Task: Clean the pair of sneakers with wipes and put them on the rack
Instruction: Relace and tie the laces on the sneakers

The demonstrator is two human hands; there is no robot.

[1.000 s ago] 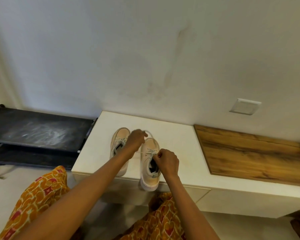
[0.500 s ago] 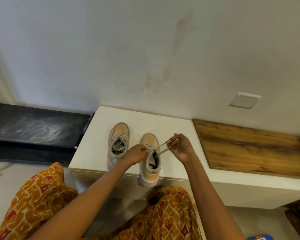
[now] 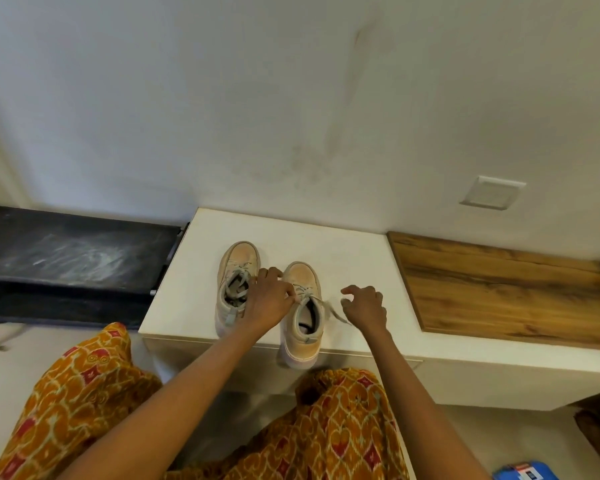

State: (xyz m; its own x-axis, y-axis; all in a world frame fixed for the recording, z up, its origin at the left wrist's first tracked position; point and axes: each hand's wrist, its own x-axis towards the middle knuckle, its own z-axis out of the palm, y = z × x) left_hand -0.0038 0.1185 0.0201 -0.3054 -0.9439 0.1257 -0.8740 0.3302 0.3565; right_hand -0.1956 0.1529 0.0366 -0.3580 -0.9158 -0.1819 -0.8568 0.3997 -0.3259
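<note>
We saw two beige sneakers standing side by side on the white tabletop [image 3: 343, 247] at the centre of the frame, toes toward the wall. The left sneaker [image 3: 237, 285] sat fully on the surface; the right sneaker [image 3: 303, 313] had its heel hanging over the near edge. Our left hand [image 3: 267, 299] lay between the two shoes, its grip curled and pinching the laces at the right sneaker's tongue. Our right hand [image 3: 366, 306] hovered just right of that shoe, its grip loosely curled; a loose lace end [image 3: 336, 315] trailed across the tabletop toward it, but we could not tell whether the fingers held it. The black rack [image 3: 73, 254] stood at the left of the frame, touching the tabletop's side, its top shelf smeared with pale dust. A wooden panel [image 3: 499, 289] lay at the right, and a blue packet [image 3: 525, 472] showed in the lower right corner.
</note>
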